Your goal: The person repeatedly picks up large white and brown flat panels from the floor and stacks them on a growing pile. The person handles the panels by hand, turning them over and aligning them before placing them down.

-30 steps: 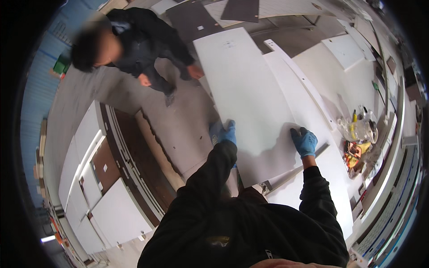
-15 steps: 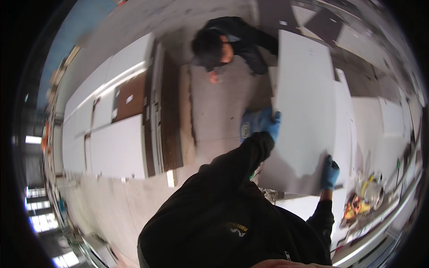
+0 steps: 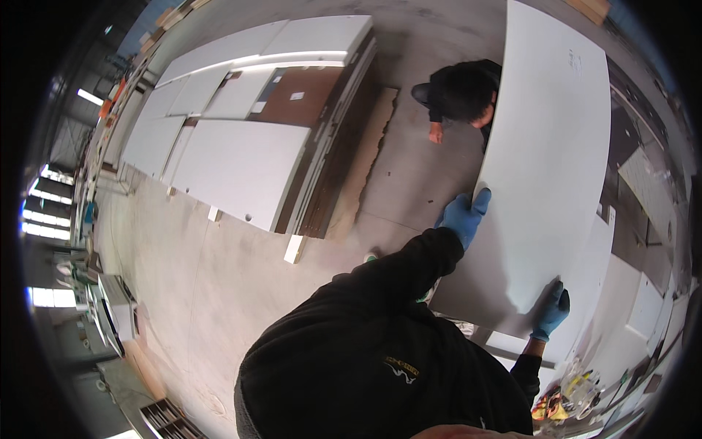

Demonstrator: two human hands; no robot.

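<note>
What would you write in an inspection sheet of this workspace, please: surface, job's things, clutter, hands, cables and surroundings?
Surface: another white board, partly covered by the panel.
Job's things: one long white panel.
Clutter: small red and yellow things at lower right, too small to name.
Hands: blue-gloved left hand on the panel's left edge; gloved right hand near its lower right.
Cables: nothing seen.
Surroundings: stacked boards at left; co-worker bending beside the panel.

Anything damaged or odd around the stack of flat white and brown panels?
Yes: the flat tan sheet showing along the right side of the panels has a ragged, apparently torn edge, where theirs look straight.
</note>
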